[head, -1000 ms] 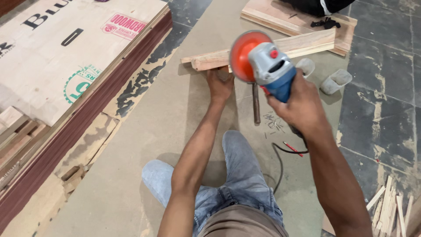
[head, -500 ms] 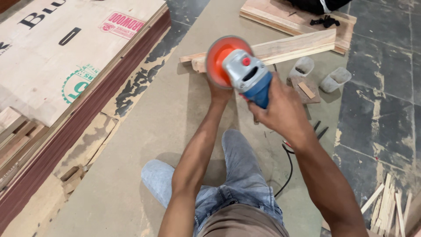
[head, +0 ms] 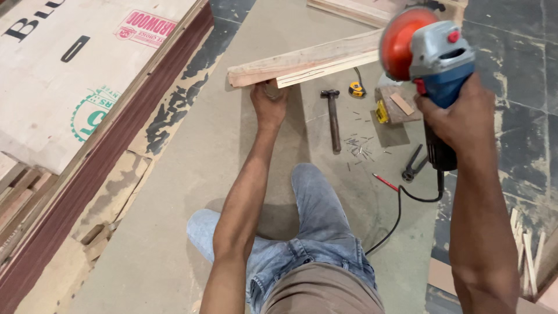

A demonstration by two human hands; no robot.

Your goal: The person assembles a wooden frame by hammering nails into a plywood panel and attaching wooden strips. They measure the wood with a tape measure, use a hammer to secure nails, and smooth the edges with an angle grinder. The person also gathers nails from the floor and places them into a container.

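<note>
The right hand, clenched on the angle grinder, had lifted it off the wooden plank; the left hand still gripped the plank's near end on the floor board, so grinding had paused.

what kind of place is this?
Likely a carpentry workshop floor: stacked plywood sheets, wooden planks, a hammer with loose nails, and a corded angle grinder in the right hand.

Left hand's fingertips tucked under the wooden plank; scattered nails too small to count.
</note>
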